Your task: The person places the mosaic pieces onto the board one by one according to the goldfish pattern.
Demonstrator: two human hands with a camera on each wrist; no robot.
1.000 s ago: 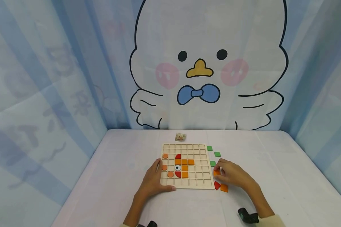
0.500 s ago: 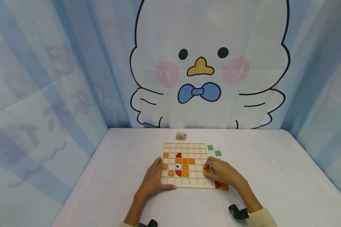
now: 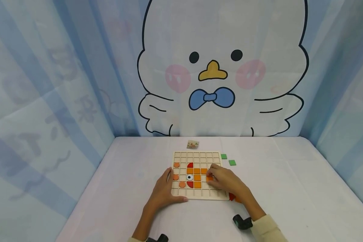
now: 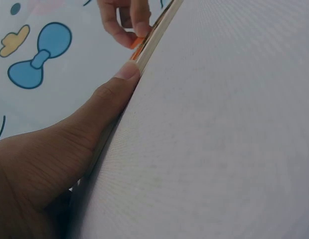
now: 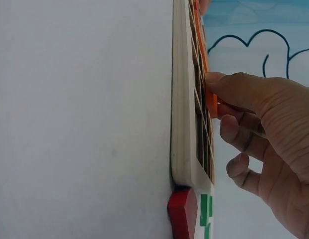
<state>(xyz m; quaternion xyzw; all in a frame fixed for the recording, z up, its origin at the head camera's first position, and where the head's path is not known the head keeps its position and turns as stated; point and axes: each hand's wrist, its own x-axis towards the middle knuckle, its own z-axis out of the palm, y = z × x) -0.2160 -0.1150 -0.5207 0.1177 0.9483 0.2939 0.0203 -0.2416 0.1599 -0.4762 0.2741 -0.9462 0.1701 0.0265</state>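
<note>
One left hand (image 3: 164, 191); one right hand (image 3: 227, 178), pinching one orange tile (image 3: 209, 178); one wooden grid board (image 3: 183, 155). On the board: five orange square tiles (image 3: 197, 177), three orange discs (image 3: 182, 184), two red quarter-circle tiles (image 3: 190, 165), one eye tile (image 3: 189, 177). Beside its right edge: three green tiles (image 3: 224, 156), two visible in the head view. By its near right corner: one red piece (image 3: 231, 196), one orange piece (image 3: 237, 200). Past its far edge: one picture card (image 3: 192, 144).

The right hand (image 5: 274, 124) pinches an orange tile (image 5: 211, 104), perhaps touching the wooden board (image 5: 181, 124); a red block (image 5: 183, 211) lies near the board's corner.
</note>
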